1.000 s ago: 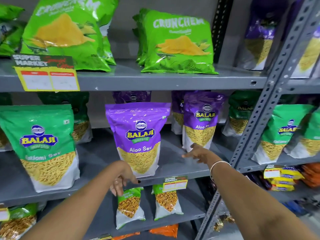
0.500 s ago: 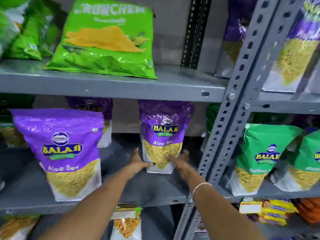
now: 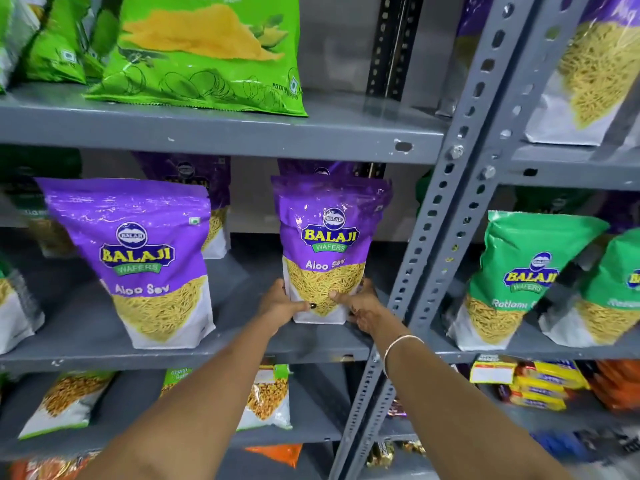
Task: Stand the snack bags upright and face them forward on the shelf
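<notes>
Hands: left hand (image 3: pixel 281 304) and right hand (image 3: pixel 360 304), reaching a second ago, now curl fingers around the base of the purple Aloo Sev bag (image 3: pixel 323 251) | bag: upright, label forward, mid-shelf (image 3: pixel 242 351) beside the upright post (image 3: pixel 440 216) | next: likely release; second bag (image 3: pixel 304 166) behind.

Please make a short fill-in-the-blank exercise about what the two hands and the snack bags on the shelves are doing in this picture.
1. Both hands grip the bottom of a ____ Aloo Sev bag.
2. The wrist of the ____ hand wears a thin bangle.
3. The left hand holds the bag's ____ edge.
4. The Crunchem bag on the top shelf is ____.

Missing words: purple; right; left; green
</notes>
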Motion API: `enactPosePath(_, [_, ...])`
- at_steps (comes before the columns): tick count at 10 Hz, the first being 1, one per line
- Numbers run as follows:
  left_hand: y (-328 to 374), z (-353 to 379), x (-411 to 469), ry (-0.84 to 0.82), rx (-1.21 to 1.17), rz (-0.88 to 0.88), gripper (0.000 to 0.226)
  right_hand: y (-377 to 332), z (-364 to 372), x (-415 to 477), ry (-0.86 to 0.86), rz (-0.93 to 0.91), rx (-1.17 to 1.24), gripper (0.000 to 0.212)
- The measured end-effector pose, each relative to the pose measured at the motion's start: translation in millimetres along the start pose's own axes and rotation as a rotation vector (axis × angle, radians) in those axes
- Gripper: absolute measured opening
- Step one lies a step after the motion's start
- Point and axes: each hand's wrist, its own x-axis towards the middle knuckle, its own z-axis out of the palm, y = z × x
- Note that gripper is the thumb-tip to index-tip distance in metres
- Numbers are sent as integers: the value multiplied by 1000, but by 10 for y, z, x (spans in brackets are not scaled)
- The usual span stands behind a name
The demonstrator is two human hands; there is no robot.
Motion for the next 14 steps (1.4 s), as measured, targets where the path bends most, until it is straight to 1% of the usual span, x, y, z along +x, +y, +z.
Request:
enactPosePath(1, [-46, -8, -142, 14, 51, 10, 48, -19, -20, -174, -58, 34, 12, 49])
enactPosePath(2, [-79, -7, -294, 25, 112, 1, 57, -17, -34, -318, -77, 75, -7, 22])
enactPosePath(3, [-71, -19, -392, 26, 159, -2, 63, 54, -90, -222, -100, 77, -25, 32])
enactPosePath(5, [-47, -40, -485, 28, 200, -13, 65, 188, -116, -27, -116, 30, -207, 69])
enactPosePath(6, [-41, -31, -494, 29, 208, -16, 65, 270, -157, 125, -111, 24, -254, 87])
enactPosePath(7, [-33, -17, -496, 34, 221, -16, 64, 231, -151, 96, -87, 52, -276, 72])
enactPosePath(9, [-49, 5, -487, 30, 204, -11, 63, 89, -88, -144, -71, 53, -275, 60])
enactPosePath(10, [-57, 9, -477, 36, 188, -16, 63, 92, -99, -177, -97, 54, -244, 54])
enactPosePath(11, [-50, 7, -497, 39, 175, -8, 64, 109, -108, -169, -103, 28, -201, 53])
enactPosePath(13, [1, -36, -524, -25, 200, -18, 75, 140, -100, -165, -115, -12, -233, 59])
enactPosePath(14, [61, -184, -628, 104, 263, 145, 84, 7, -34, -351, 77, -119, -375, 85])
